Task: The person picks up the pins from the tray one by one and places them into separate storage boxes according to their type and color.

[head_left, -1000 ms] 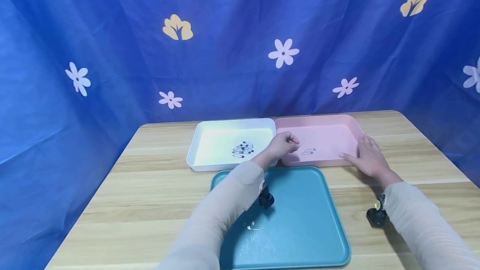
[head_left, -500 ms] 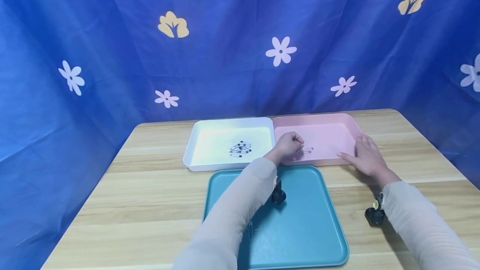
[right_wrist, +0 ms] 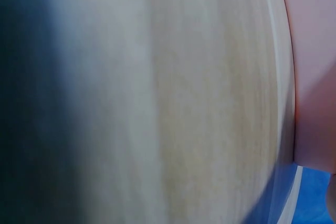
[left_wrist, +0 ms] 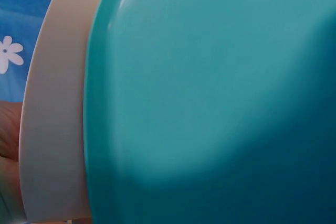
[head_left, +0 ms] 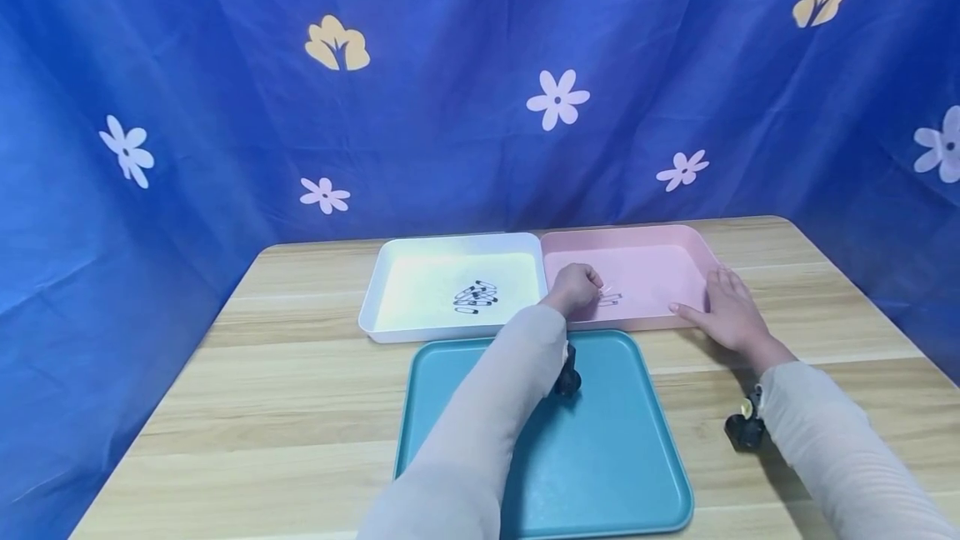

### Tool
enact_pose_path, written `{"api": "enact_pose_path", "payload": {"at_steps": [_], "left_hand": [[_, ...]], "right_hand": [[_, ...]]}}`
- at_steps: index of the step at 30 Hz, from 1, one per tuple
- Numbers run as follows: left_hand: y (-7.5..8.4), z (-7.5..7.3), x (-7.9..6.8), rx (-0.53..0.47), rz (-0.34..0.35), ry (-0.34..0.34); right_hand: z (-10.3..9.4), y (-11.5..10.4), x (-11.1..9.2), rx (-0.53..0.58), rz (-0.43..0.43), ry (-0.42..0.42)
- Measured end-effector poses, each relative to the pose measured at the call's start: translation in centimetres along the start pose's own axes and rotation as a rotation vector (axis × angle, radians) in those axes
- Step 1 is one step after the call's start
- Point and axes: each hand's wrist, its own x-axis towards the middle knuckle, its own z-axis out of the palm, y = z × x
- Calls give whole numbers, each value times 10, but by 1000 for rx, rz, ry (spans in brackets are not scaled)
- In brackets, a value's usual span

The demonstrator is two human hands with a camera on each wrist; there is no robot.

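My left hand (head_left: 576,285) is over the left part of the pink tray (head_left: 652,319), fingers curled. A small pale safety pin (head_left: 606,291), faint at this size, is at its fingertips. Beside it on the tray floor lie a few thin safety pins (head_left: 611,302). My right hand (head_left: 731,311) rests on the tray's right front corner, with the thumb apart from the fingers. In the white tray (head_left: 382,307) is a small heap of black-headed safety pins (head_left: 476,297). Only part of the left hand (left_wrist: 8,145) shows in the left wrist view.
A large teal tray (head_left: 630,440) lies in front of the two smaller trays, partly under my left forearm. Wooden tabletop (head_left: 285,407) extends on both sides. A blue patterned curtain (head_left: 450,107) hangs behind the table.
My left hand, with the pale safety pin, has shifted right and slightly lower within the pink tray. My forearm now covers the pins earlier visible on the teal tray. The right hand stays put.
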Motion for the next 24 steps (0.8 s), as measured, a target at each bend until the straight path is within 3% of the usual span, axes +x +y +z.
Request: {"api": "enact_pose_path", "payload": {"at_steps": [7, 18, 24], "left_hand": [[4, 1, 3, 79, -54, -4], [10, 5, 1, 154, -41, 18], [6, 2, 1, 175, -18, -18]], "right_hand": [[0, 0, 1, -13, -5, -3], [-3, 1, 2, -9, 3, -8], [3, 2, 2, -4, 6, -4]]}}
